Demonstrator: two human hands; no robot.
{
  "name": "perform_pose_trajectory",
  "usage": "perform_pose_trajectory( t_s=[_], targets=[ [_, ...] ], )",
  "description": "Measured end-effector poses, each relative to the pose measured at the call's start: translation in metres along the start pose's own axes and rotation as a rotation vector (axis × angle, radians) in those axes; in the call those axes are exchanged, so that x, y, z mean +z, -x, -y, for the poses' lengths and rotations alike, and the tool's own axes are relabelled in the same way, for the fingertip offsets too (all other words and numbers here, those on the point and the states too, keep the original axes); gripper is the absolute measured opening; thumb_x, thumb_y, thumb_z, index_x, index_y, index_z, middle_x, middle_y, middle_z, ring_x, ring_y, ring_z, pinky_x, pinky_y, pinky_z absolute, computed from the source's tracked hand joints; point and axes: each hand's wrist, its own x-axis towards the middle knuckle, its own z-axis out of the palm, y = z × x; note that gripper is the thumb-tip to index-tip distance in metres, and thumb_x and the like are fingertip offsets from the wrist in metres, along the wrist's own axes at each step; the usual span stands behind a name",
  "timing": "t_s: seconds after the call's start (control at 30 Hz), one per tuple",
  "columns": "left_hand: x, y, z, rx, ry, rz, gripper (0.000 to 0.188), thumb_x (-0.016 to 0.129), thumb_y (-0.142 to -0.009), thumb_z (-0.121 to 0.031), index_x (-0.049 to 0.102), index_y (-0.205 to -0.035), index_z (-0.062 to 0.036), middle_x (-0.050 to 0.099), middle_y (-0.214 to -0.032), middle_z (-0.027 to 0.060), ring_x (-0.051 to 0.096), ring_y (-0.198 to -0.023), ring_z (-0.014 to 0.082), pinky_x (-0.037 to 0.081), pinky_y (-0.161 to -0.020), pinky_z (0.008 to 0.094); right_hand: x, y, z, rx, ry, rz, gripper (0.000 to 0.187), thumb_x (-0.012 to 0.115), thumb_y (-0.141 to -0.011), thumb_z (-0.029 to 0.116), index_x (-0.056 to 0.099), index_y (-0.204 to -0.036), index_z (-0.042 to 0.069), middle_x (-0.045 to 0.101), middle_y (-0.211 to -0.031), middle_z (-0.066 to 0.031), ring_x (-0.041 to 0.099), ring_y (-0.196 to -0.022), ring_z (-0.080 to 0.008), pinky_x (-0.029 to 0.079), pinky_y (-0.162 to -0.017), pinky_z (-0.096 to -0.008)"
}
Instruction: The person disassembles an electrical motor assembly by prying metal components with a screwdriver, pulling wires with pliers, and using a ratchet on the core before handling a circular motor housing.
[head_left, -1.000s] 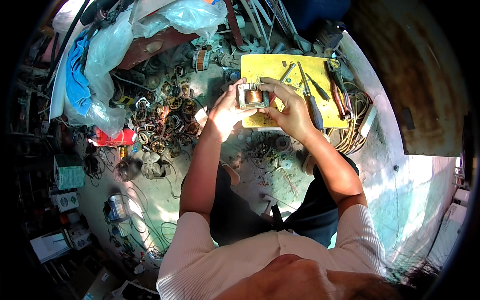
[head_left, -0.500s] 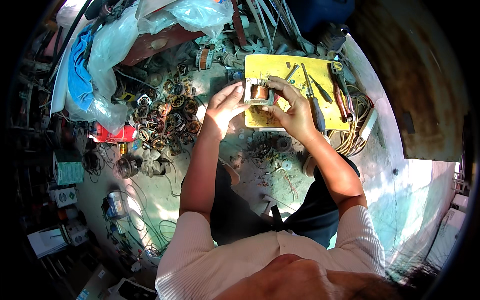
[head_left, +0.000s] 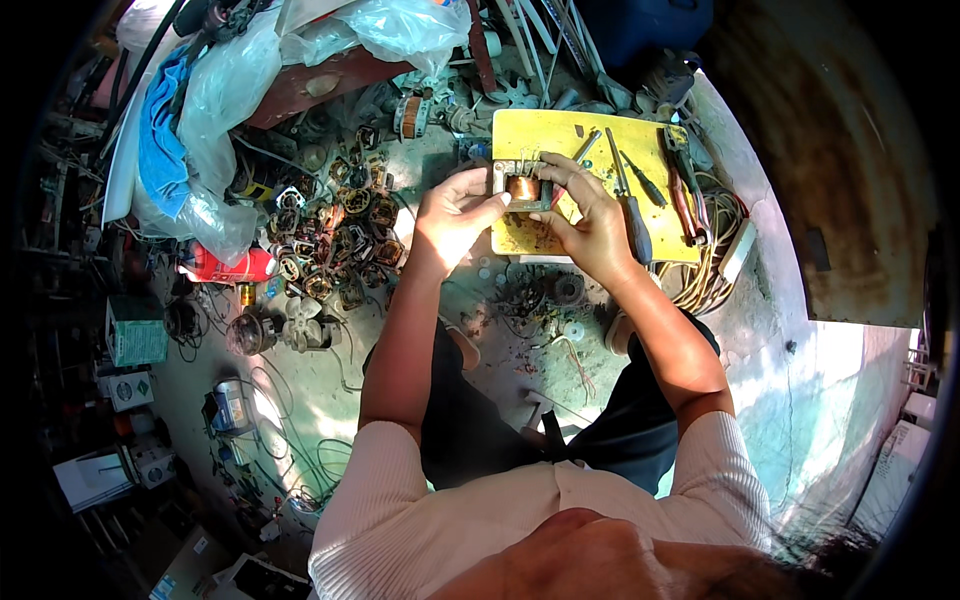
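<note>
A small square motor part with a copper coil in a grey metal frame (head_left: pixel 522 186) is held over a yellow board (head_left: pixel 560 135). My left hand (head_left: pixel 452 212) grips its left side, fingers curled around the frame. My right hand (head_left: pixel 588 215) holds its right side, fingers over the top edge. On the board to the right lie screwdrivers (head_left: pixel 628 190) and red-handled pliers (head_left: pixel 682 185).
A heap of copper-wound motor parts (head_left: pixel 335 235) lies left of my hands. Plastic bags and a blue cloth (head_left: pixel 160 135) sit at the upper left. A red can (head_left: pixel 225 265), small fans, boxes and loose cables litter the floor at left. Coiled yellowish cable (head_left: pixel 715 260) lies right of the board.
Both hands and the coil part have stayed over the yellow board; my fingers have shifted slightly on the frame.
</note>
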Motion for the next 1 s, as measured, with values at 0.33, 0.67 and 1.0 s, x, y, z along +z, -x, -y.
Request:
perform_pose_trajectory(
  t_s=[0.33,0.67,1.0],
  targets=[
    [-0.001,0.004,-0.006,-0.035,-0.077,-0.006,0.028,0.069,-0.084,-0.007,0.061,-0.11,0.0019,0.069,-0.099,0.0078,0.064,-0.087,0.0102,0.051,-0.079,0.0246,-0.007,-0.003,-0.002,-0.122,0.022,0.063,0.051,0.067,-0.071,-0.009,0.059,-0.118,0.008,0.057,-0.13,-0.0122,0.06,-0.112,-0.0312,0.052,-0.088,-0.0344],
    [0.004,0.007,-0.005,-0.02,-0.117,-0.047,0.036,0.067,-0.083,-0.005,0.056,-0.117,0.0019,0.066,-0.105,0.011,0.064,-0.092,0.0142,0.052,-0.082,0.0274,-0.009,-0.005,-0.004,-0.324,0.279,0.057,0.053,0.069,-0.067,-0.007,0.06,-0.117,0.008,0.059,-0.125,-0.0143,0.057,-0.114,-0.0355,0.047,-0.098,-0.0392],
    [-0.009,-0.002,-0.006,0.081,0.059,-0.177,0.033,0.062,-0.093,-0.015,0.054,-0.121,0.001,0.062,-0.114,0.013,0.062,-0.104,0.0205,0.05,-0.089,0.031,-0.005,-0.008,-0.015,0.424,-0.898,0.19,0.046,0.063,-0.093,0.015,0.047,-0.13,-0.007,0.062,-0.12,-0.0127,0.06,-0.109,-0.014,0.049,-0.092,-0.0273]
  ],
)
